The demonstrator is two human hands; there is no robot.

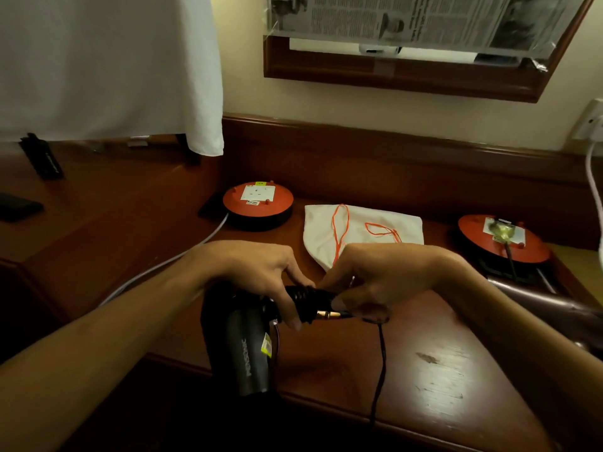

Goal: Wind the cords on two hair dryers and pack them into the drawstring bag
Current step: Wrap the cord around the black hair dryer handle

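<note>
A black hair dryer [243,347] hangs over the desk's front edge, barrel pointing down. My left hand [261,272] grips its handle, where black cord is coiled in loops. My right hand [368,282] pinches the plug end with brass pins [329,314] beside that coil. The rest of the black cord [380,363] drops from my right hand over the desk edge. The white drawstring bag [368,223] with orange strings lies flat behind my hands. A second dryer, dark brownish [535,296], lies partly hidden at the right behind my right forearm.
Two red round extension reels sit on the wooden desk [440,370]: one at back left [257,202] with a white cable, one at back right [502,243] with a plug in it. A white cloth [107,66] hangs at upper left. A wall socket [590,120] is far right.
</note>
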